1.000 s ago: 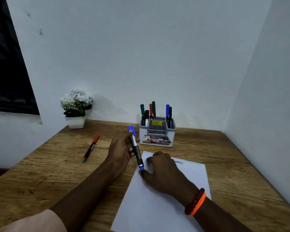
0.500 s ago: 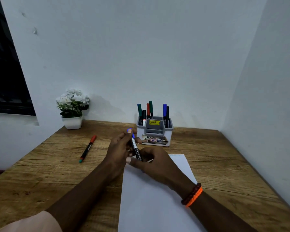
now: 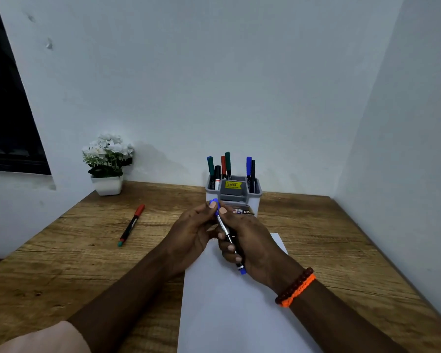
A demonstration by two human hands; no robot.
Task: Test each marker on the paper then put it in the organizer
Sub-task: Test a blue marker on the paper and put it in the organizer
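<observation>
Wooden table (image 3: pixel 61 271) carries, at the far left, a small white pot of flowers (image 3: pixel 108 164) against the wall, and nearer the middle a red-capped marker (image 3: pixel 131 225) lying alone, not yet picked up. Next comes the left hand (image 3: pixel 191 233), whose grip now pinches only the blue cap end of the blue marker (image 3: pixel 227 233), fingertip and thumb closed on it just in front of the organizer (image 3: pixel 252 197). A second ago that hand held the barrel by itself while the right hand lay flat on the paper (image 3: pixel 227 314); the right hand (image 3: pixel 250 245) has since come up off the sheet and wraps its fingers round the barrel, so the marker is lifted above the top of the paper, slanting from cap near the organizer to blue tail near the right wrist with its orange bracelet (image 3: pixel 294 286). Both hands on one marker, one at the cap and one on the body, reads to me as the cap about to be pulled off so the tip can be tried on the sheet. Several markers already stand in the organizer's side pockets, so the job looks well along, with this one and the red-capped one left.
</observation>
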